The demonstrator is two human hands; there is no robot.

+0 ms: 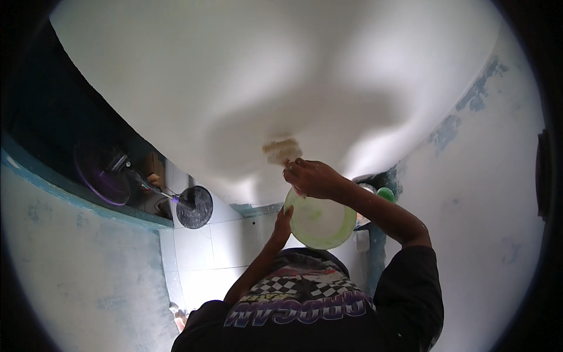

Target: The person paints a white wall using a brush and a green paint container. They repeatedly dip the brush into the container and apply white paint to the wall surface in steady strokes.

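My right hand (pixel 316 179) grips what looks like a wide flat paintbrush (pixel 282 151) with tan bristles, blurred, at the white wall (pixel 246 105) in front of me. Its handle is mostly hidden in my fingers. Close below, my left hand (pixel 283 223) holds the rim of a pale green plastic bowl (pixel 323 220) against the front of my shirt. Whitish material covers the inside of the bowl. Shadows of my arms and head fall across the wall around the brush.
Left, a pedestal fan (pixel 193 207) with a round base stands at a dark doorway beside a cardboard box (pixel 154 169). White floor tiles (pixel 193 246) lie below. A green round object (pixel 386 194) and a small translucent container (pixel 363 240) sit by the patchy right wall (pixel 462 211).
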